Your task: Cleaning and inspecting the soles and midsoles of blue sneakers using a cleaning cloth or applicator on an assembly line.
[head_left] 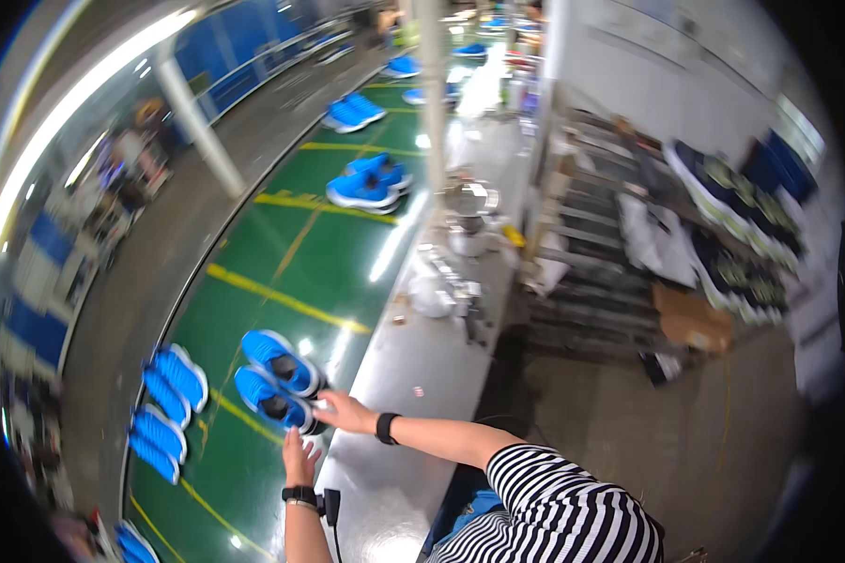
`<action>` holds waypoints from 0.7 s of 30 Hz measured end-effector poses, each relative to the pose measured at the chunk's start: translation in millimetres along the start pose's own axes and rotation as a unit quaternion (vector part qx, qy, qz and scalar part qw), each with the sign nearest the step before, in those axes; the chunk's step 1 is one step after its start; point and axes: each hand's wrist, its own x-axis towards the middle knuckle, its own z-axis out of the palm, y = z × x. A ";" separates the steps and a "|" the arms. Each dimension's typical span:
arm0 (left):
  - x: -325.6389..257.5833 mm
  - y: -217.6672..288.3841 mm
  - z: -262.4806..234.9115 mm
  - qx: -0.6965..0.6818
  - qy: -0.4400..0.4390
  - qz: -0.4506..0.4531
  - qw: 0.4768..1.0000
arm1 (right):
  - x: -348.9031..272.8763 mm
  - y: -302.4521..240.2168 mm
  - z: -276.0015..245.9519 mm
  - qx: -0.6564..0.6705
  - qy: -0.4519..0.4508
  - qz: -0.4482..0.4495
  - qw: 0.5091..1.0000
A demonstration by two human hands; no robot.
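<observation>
On the green conveyor belt, a pair of blue sneakers with white soles lies side by side, a far sneaker [282, 361] and a near sneaker [270, 399]. Their heels face me. My right hand [347, 413] reaches in from the right, fingers apart at the heels; whether it touches them is hard to tell. Just below the near sneaker's heel is my left hand [299, 458], its fingers stretched out and nothing held. Both wrists wear black bands, and a small black device with a cable [330, 507] hangs beside the left one.
More blue sneakers [174, 385] stand along the belt's left edge, and others [371, 183] farther up. A metal ledge [385, 394] borders the belt, carrying cups and small tools [451, 272]. A white post [432, 94] rises beyond. Dark sneakers [732, 206] sit by a rack at right.
</observation>
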 end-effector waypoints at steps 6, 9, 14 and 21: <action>-32.9 1.3 38.1 0.085 -0.155 0.039 0.983 | -179.4 -5.9 -87.9 0.081 0.052 0.197 0.976; -103.0 -17.3 78.5 0.152 -0.234 0.048 0.959 | -264.7 4.9 -106.9 0.069 0.124 0.213 0.967; -188.7 -58.4 75.7 0.312 -0.338 0.004 0.888 | -348.0 -20.8 -126.6 0.105 0.090 0.186 0.973; -205.7 -111.5 9.3 0.208 -0.205 -0.009 0.957 | -436.0 -50.1 -194.2 0.094 0.094 0.108 0.985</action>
